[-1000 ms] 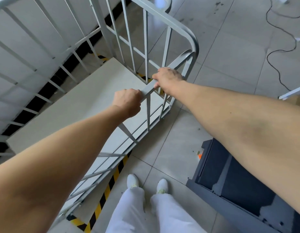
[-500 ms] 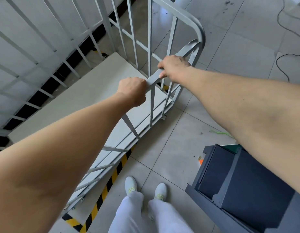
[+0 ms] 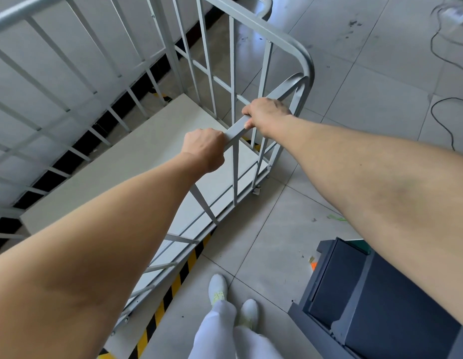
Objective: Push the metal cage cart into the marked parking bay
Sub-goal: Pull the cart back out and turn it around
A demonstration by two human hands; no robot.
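A grey metal cage cart (image 3: 285, 37) with barred sides and a pale flat deck (image 3: 137, 156) fills the left and centre of the head view. My left hand (image 3: 204, 149) and my right hand (image 3: 266, 115) both grip its slanted grey crossbar (image 3: 234, 130) on the near side. Yellow-and-black striped floor tape (image 3: 173, 288) runs under the cart's near edge, with more tape showing at the far corner (image 3: 158, 95). A caster (image 3: 256, 190) sits at the cart's near right corner.
A dark grey cabinet-like box (image 3: 367, 294) stands on the tiled floor at the lower right, close to my legs (image 3: 225, 330). Black cables (image 3: 440, 104) trail across the floor at the upper right. A white wall with a black skirting (image 3: 77, 154) lies behind the cart.
The cart has rolled a little away from me and to the right over the striped tape. Both hands keep their grip on the crossbar and I have stepped forward.
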